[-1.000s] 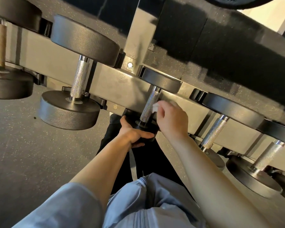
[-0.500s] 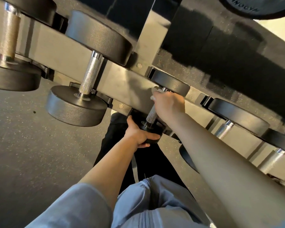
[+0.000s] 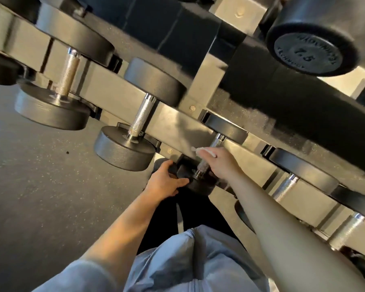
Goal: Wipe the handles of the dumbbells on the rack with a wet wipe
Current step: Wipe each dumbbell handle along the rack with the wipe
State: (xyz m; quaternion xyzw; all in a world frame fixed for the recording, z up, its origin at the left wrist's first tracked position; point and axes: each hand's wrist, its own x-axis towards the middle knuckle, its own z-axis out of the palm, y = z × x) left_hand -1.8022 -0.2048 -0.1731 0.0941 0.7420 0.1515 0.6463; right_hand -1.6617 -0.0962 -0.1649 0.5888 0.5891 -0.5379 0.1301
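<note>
A small dumbbell lies across the grey rack (image 3: 118,95), its knurled metal handle (image 3: 216,142) running between two black heads. My right hand (image 3: 221,163) is wrapped round the middle of that handle with a white wet wipe (image 3: 204,151) bunched under the fingers. My left hand (image 3: 163,184) grips the near black head (image 3: 200,184) of the same dumbbell from the left. Most of the handle under the right hand is hidden.
Larger dumbbells (image 3: 139,121) sit on the rack to the left, and more metal handles (image 3: 283,186) lie to the right. An upper tier carries a black dumbbell head marked 7.5 (image 3: 306,53). Dark speckled floor (image 3: 40,186) lies at left.
My right hand has slid with the wipe down the handle from its far end toward the middle. The left hand has kept its grip on the near head. The view has shifted.
</note>
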